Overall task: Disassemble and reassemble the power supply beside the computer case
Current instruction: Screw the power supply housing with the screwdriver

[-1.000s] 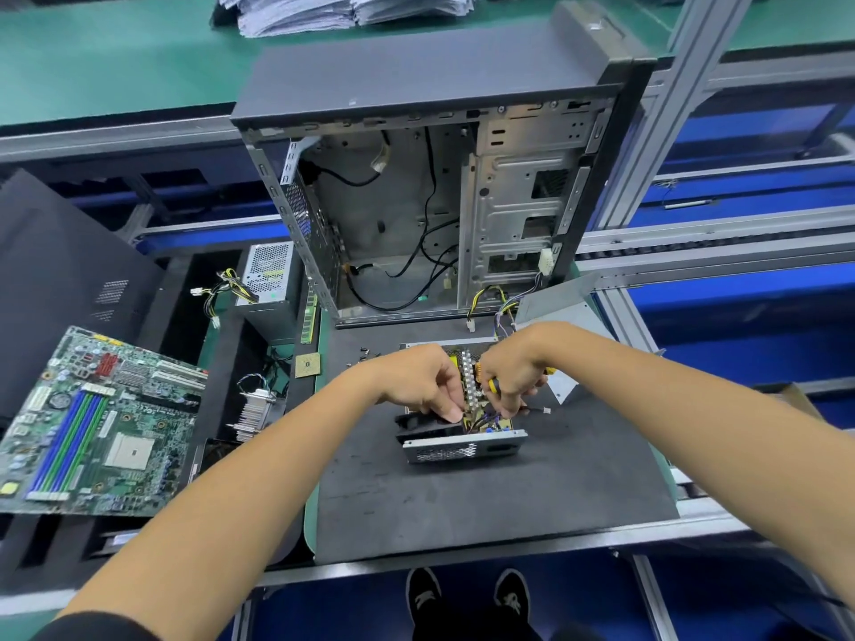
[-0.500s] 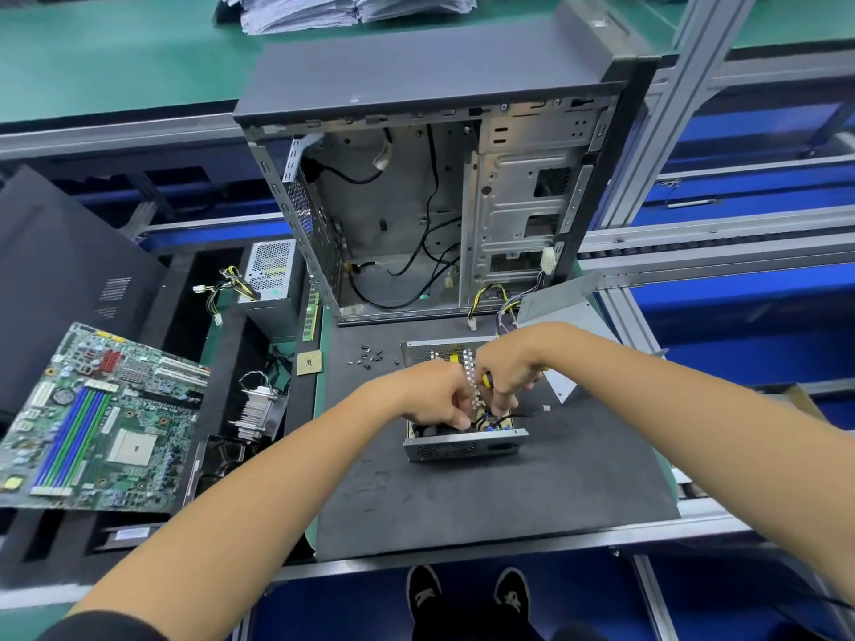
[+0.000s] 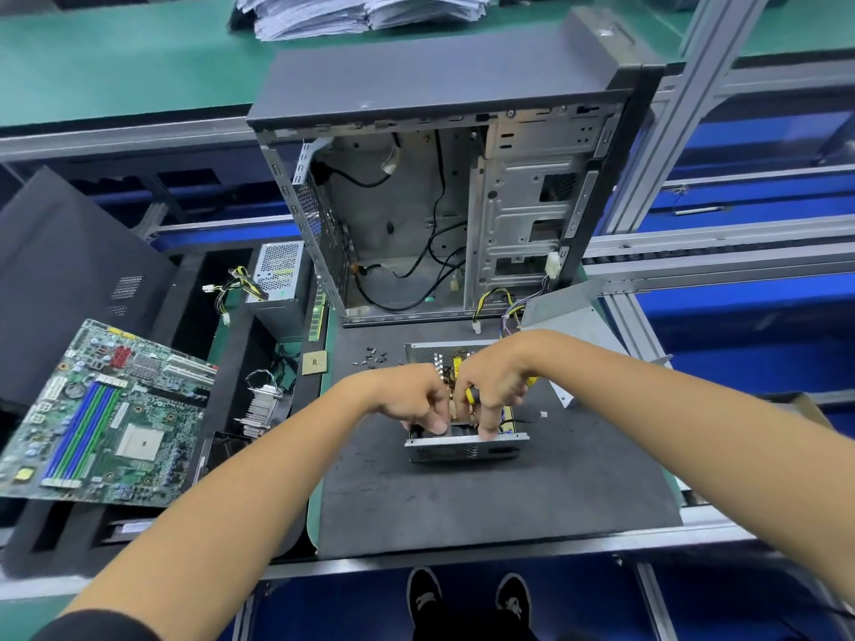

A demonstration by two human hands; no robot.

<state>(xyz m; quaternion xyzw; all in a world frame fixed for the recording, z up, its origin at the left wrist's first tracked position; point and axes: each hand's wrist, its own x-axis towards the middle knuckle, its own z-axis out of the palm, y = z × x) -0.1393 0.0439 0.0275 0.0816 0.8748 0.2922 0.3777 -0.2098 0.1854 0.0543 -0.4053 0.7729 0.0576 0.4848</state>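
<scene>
We see the opened power supply (image 3: 465,439) lying on the dark mat (image 3: 486,497) of the surface, straight in front of the computer case (image 3: 444,196) and with its perforated near wall facing us. Both hands are down inside it, side by side over the exposed board. Our left hand (image 3: 412,400) reaches in from the left with the wrist raised and the fingers curled downward, the fingertips (image 3: 437,427) pressing on a dark part at the near edge of the unit; whether that grip actually pinches the part we cannot tell. Our right hand (image 3: 495,386) comes in from the right, knuckles up, its grip curled round a yellow-handled tool (image 3: 472,394) while the fingertips dip toward the wiring near the front wall. Just beyond the left hand, small dark screws (image 3: 372,357) lie scattered on the mat, and a square chip (image 3: 314,363) sits further left of them. Behind the right hand a grey metal cover (image 3: 573,316) leans beside a bundle of yellow and purple cables (image 3: 504,307) running out of the case. Well to the left of both hands rest a heatsink (image 3: 263,404), a second power supply (image 3: 277,279) standing upright, and a green motherboard (image 3: 102,414) tilted on a dark tray. A stack of papers (image 3: 361,11) lies on the far green bench behind the case.
</scene>
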